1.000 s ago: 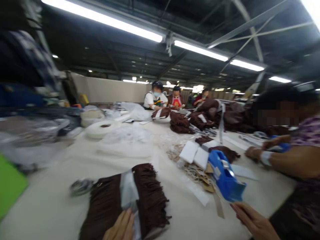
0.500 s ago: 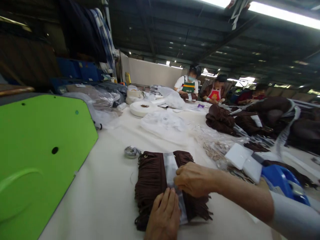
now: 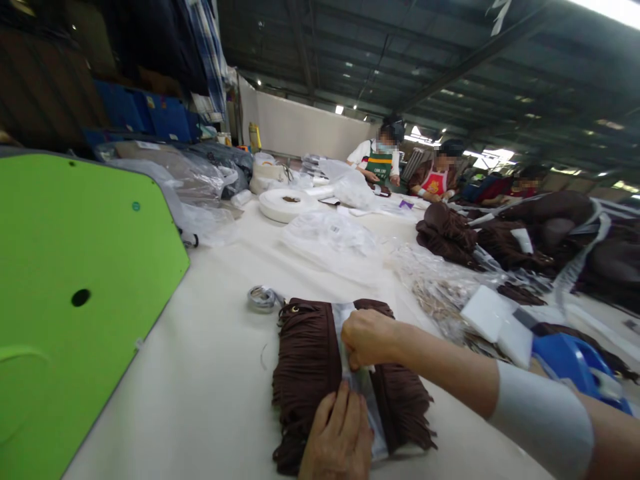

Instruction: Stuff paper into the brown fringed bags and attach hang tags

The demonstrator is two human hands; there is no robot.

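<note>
A dark brown fringed piece (image 3: 307, 373), perhaps a bag, lies on the white table in front of me. A pale, shiny strip (image 3: 379, 427) runs down its middle, and a small metal eyelet shows at its top left corner. My left hand (image 3: 340, 430) rests flat with its fingers stretched over the lower part of the strip. Above it, my right hand (image 3: 370, 339) is closed in a fist-like pinch against the strip. What its fingers pinch is hidden. Just beyond the piece's top left corner sits a small silvery coil (image 3: 263, 299).
A large green panel (image 3: 90, 267) stands to my left. Clear plastic bags (image 3: 333, 240) and a white roll (image 3: 285, 204) lie ahead. On the right are a blue tape dispenser (image 3: 575, 367), white pads (image 3: 490, 313) and heaped brown fringed goods (image 3: 445, 230). Several co-workers sit across the table.
My right hand has moved slightly up and left along the strip, its fingers curled tighter. My left hand stays flat on the strip. The camera view has shifted a little.
</note>
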